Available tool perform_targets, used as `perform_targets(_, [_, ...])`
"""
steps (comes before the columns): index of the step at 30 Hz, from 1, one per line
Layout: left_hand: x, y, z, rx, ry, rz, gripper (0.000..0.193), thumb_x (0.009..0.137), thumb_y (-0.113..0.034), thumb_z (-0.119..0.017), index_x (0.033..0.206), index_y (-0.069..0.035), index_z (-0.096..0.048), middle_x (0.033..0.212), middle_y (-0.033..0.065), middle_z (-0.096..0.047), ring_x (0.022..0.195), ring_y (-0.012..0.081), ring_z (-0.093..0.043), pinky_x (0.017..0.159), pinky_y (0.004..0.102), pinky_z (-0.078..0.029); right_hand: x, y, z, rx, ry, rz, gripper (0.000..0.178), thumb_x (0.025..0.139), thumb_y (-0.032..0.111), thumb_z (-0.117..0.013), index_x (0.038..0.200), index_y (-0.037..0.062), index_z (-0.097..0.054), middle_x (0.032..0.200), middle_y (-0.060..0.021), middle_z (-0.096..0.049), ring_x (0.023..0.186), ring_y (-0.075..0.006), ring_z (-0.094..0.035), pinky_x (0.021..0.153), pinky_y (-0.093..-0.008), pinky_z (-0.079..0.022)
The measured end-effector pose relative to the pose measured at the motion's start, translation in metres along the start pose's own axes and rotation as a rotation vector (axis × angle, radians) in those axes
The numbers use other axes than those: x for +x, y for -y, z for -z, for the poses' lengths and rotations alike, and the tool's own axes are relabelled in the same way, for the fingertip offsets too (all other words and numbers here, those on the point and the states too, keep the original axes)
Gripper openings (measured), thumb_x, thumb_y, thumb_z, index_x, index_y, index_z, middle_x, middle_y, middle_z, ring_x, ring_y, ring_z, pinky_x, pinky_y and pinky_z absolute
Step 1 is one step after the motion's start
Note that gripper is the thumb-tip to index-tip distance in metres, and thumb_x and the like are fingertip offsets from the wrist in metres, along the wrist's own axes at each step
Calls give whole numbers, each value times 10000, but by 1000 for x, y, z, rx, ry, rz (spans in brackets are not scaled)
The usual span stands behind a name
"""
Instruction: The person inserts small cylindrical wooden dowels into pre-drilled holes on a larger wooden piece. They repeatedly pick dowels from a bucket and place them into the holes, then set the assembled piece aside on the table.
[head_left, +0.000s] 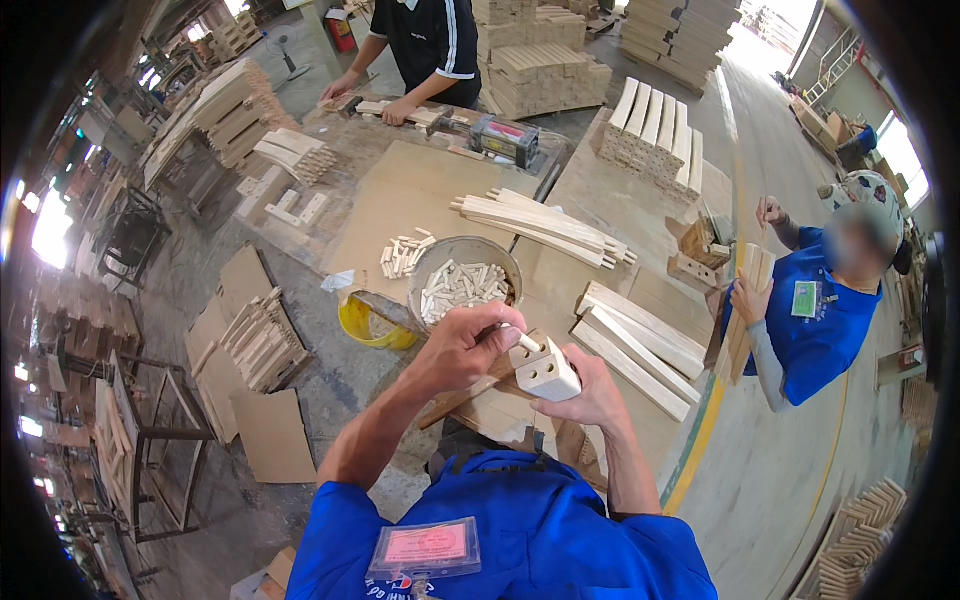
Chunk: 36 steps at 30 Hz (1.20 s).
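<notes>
Pinched between the thumb and fingers of my left hand [468,348] is a short wooden dowel [527,342], its lower end at a hole in a pale wooden block [547,374]. Whether the dowel has entered the hole I cannot tell. My right hand [590,390] grips that block from the right side; several round holes show on its faces. Just beyond my left hand stands a round bowl [516,272] full of loose dowels [465,290]. More dowels [402,254] lie in a pile left of the bowl.
A yellow bucket [372,322] hangs by the table's edge. Curved wooden slats [545,226] and thicker wooden pieces [640,345] lie to the right. Across the table a person in black [430,50] handles wood near a clamp machine [505,140]; at right a person in blue [830,310] holds wood.
</notes>
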<state>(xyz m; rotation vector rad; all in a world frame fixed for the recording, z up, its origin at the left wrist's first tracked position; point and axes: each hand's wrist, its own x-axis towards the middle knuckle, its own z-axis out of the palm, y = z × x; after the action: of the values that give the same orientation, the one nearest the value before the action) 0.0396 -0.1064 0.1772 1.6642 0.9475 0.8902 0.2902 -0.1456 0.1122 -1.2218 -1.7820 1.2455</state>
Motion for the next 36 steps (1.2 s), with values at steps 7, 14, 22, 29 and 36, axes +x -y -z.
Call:
perform_targets(7, [2, -4, -8, 332, 0, -221, 70, 969, -54, -638, 1005, -6, -674, 891, 137, -657, 777, 259, -663, 695, 353, -513, 7, -6, 3, -304, 64, -22, 632, 657, 321, -857, 1207, 88, -649, 1003, -170, -718, 948, -382, -695, 831, -447, -557])
perform_targets(14, [16, 23, -17, 292, -45, -238, 57, 925, -39, -618, 954, -16, -661, 838, 153, -599, 777, 350, -615, 688, 418, -500, 11, -35, -5, -385, -1, -40, 657, 570, 355, -911, 1133, 99, -690, 960, -152, -754, 887, -338, -742, 799, -416, -589])
perform_targets(22, [42, 32, -5, 427, 107, -201, 117, 988, -106, -597, 1028, -17, -661, 884, 168, -656, 829, 346, -673, 737, 390, -527, 28, -39, -9, -96, 56, -256, 705, 642, 414, -915, 1206, 62, -681, 1051, -180, -755, 968, -309, -748, 866, -397, -579])
perform_targets(29, [70, 71, 11, -58, 251, -41, 194, 978, -172, -656, 1089, -19, -696, 892, 146, -703, 796, 353, -691, 714, 385, -551, 26, -32, 0, -13, 53, -227, 719, 618, 397, -938, 1195, 59, -674, 988, -134, -759, 893, -264, -749, 827, -386, -586])
perform_targets(36, [69, 160, 35, 1185, 577, 349, 301, 796, -261, -716, 937, 2, -754, 910, 194, -747, 865, 379, -728, 744, 475, -587, 26, -35, 24, -37, -30, -140, 675, 619, 314, -959, 1145, 9, -666, 971, -107, -759, 875, -174, -719, 809, -342, -573])
